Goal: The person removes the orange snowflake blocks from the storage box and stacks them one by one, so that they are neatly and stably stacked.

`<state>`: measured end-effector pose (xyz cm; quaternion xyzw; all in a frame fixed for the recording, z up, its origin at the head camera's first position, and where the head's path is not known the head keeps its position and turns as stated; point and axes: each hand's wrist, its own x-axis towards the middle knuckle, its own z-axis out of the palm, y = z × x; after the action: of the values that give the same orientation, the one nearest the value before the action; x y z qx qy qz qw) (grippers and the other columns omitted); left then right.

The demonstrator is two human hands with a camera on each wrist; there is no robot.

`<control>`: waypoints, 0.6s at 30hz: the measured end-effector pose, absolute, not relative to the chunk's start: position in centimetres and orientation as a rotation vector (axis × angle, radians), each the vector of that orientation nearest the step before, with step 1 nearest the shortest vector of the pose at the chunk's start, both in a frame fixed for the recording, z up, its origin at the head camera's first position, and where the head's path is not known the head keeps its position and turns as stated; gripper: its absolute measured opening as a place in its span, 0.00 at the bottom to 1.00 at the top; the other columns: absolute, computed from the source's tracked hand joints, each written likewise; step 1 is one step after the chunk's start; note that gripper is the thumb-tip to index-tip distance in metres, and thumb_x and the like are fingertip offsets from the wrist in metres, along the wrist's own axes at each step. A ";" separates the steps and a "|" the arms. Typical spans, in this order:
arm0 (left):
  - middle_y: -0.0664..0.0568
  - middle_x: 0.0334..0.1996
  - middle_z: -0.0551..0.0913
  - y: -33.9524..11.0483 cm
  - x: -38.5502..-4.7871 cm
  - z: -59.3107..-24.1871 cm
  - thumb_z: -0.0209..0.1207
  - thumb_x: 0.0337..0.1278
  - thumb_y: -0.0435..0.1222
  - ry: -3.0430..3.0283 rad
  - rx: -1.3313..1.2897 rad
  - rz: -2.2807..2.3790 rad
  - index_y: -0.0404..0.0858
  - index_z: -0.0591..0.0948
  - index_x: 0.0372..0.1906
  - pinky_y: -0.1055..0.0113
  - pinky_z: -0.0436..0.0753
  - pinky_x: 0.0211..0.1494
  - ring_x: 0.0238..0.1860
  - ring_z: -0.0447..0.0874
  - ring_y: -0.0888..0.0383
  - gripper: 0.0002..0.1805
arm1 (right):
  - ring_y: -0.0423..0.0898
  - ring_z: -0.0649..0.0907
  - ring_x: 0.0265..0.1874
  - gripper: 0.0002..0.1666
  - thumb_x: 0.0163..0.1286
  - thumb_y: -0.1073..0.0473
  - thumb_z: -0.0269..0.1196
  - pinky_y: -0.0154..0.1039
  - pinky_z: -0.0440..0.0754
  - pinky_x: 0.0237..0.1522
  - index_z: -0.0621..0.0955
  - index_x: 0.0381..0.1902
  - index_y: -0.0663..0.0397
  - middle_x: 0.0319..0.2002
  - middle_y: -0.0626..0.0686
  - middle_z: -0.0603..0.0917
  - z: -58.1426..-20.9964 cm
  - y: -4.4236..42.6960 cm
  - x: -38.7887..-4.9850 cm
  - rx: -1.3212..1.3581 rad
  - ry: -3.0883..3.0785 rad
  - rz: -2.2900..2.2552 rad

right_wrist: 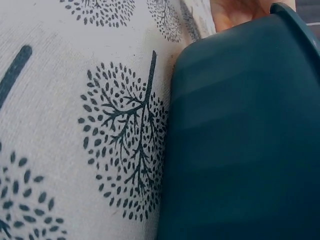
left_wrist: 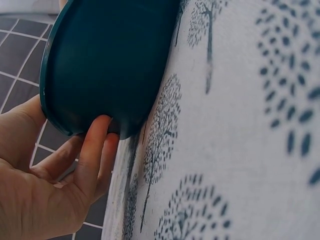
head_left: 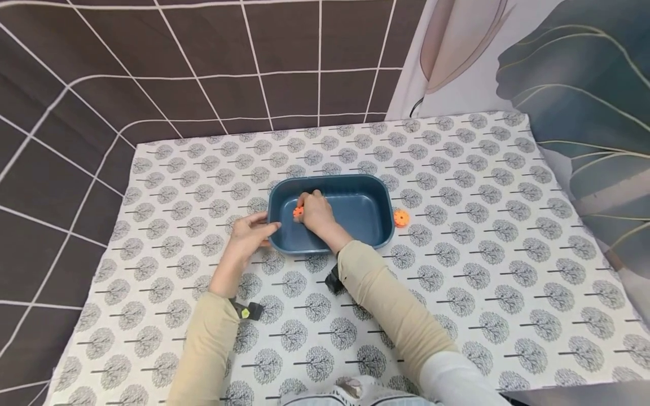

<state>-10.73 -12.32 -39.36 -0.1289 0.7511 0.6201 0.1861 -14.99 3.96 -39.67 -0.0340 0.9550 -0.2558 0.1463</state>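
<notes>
A dark blue rectangular basin [head_left: 355,242] with rounded corners stands on the cloth. My left hand [head_left: 247,234] grips its left end, the thumb over the rim and the fingers against the outer wall, as the left wrist view also shows. Inside the basin, toward its left side, my right hand [head_left: 317,215] pinches a small orange notched disc [head_left: 298,212]. In the right wrist view the basin's outer wall [right_wrist: 245,135] hides the right hand. Just outside the basin's right end lies another orange notched disc [head_left: 401,218]. A sliver of orange [head_left: 266,243] shows beside the left hand, mostly hidden.
The table is covered by a white cloth [head_left: 487,225] printed with grey trees. Behind it and to the left hangs a dark tiled-pattern curtain [head_left: 284,45]. A patterned drape [head_left: 589,101] borders the right side.
</notes>
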 end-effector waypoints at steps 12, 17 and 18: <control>0.36 0.50 0.78 -12.2 -10.8 -39.4 0.63 0.52 0.34 2.152 -0.347 1.712 0.34 0.69 0.63 0.70 0.86 0.36 0.28 0.83 0.63 0.31 | 0.51 0.79 0.43 0.22 0.55 0.51 0.71 0.45 0.81 0.45 0.80 0.45 0.52 0.46 0.54 0.76 -39.5 4.2 -15.1 0.014 2.730 -0.765; 0.36 0.50 0.78 -12.3 -10.8 -39.3 0.63 0.52 0.34 2.158 -0.349 1.707 0.34 0.69 0.63 0.71 0.86 0.36 0.27 0.83 0.63 0.31 | 0.51 0.78 0.45 0.23 0.55 0.50 0.70 0.44 0.80 0.48 0.79 0.46 0.53 0.46 0.55 0.77 -39.5 4.2 -15.2 -0.034 2.729 -0.746; 0.36 0.50 0.78 -12.3 -10.8 -39.3 0.63 0.52 0.34 2.156 -0.353 1.705 0.34 0.68 0.63 0.71 0.86 0.35 0.27 0.83 0.63 0.31 | 0.51 0.78 0.45 0.23 0.55 0.51 0.70 0.44 0.80 0.48 0.78 0.46 0.54 0.46 0.55 0.77 -39.5 4.2 -15.2 -0.047 2.730 -0.751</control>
<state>-10.80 -12.31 -39.31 -0.1250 0.7647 0.6048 0.1838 -15.24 4.23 -39.54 -0.0164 0.9525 -0.2619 0.1544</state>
